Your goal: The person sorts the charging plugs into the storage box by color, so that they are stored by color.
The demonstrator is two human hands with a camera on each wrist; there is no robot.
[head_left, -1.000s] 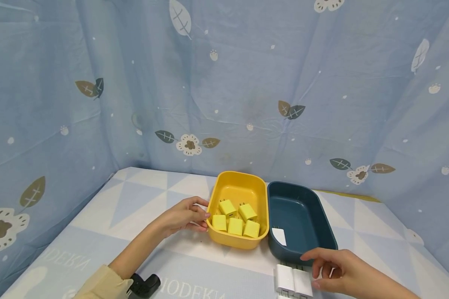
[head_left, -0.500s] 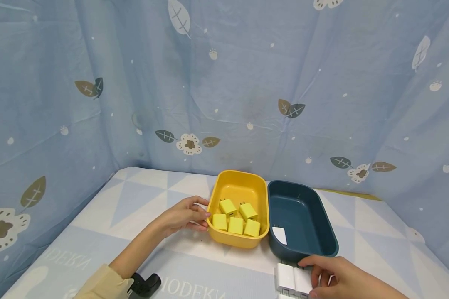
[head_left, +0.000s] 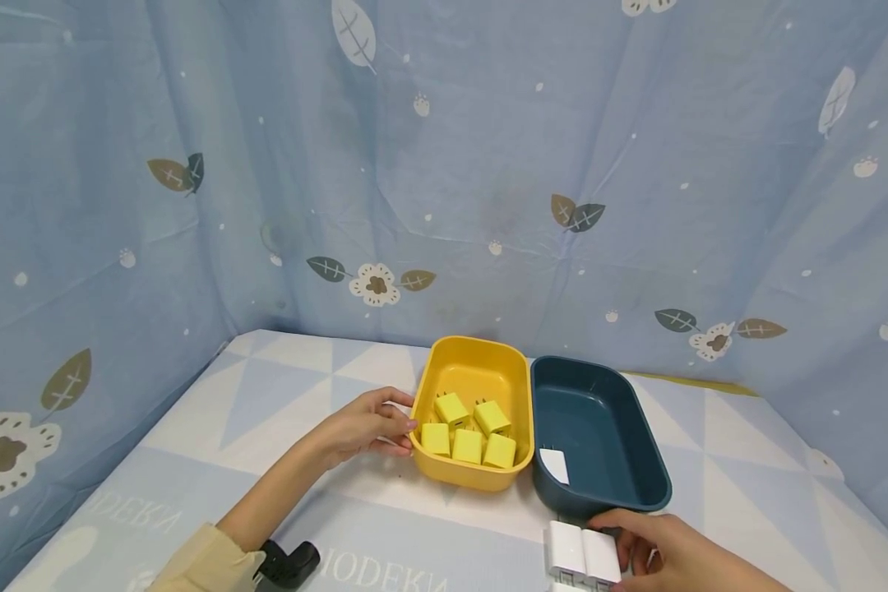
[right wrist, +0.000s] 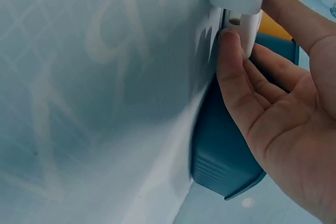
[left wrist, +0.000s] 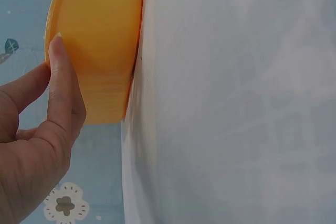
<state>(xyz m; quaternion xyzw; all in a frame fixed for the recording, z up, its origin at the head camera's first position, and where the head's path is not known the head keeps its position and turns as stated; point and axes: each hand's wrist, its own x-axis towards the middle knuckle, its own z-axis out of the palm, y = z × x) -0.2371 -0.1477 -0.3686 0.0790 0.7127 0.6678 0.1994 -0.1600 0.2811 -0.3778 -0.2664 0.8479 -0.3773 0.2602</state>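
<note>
My left hand (head_left: 367,425) grips the near-left rim of a yellow bin (head_left: 481,478). Several yellow charger plugs (head_left: 467,445) lie inside it. My right hand (head_left: 677,552) pinches a white charger plug (head_left: 601,556) between thumb and fingers, in front of a dark blue bin (head_left: 588,499). Its thumb presses the plug's near end in the right wrist view. Beside that plug, touching or nearly so, stands another white charger plug (head_left: 566,549), and part of a further one shows at the bottom edge. One white charger plug (head_left: 553,465) lies inside the blue bin.
The two bins stand side by side on a patterned tablecloth (head_left: 266,395). A blue printed curtain (head_left: 488,164) hangs behind and along the sides. A black object (head_left: 289,565) lies near my left sleeve.
My right hand has moved slightly left and toward me, and its fingers have closed on the right-hand white charger plug. The left hand stays at the yellow bin.
</note>
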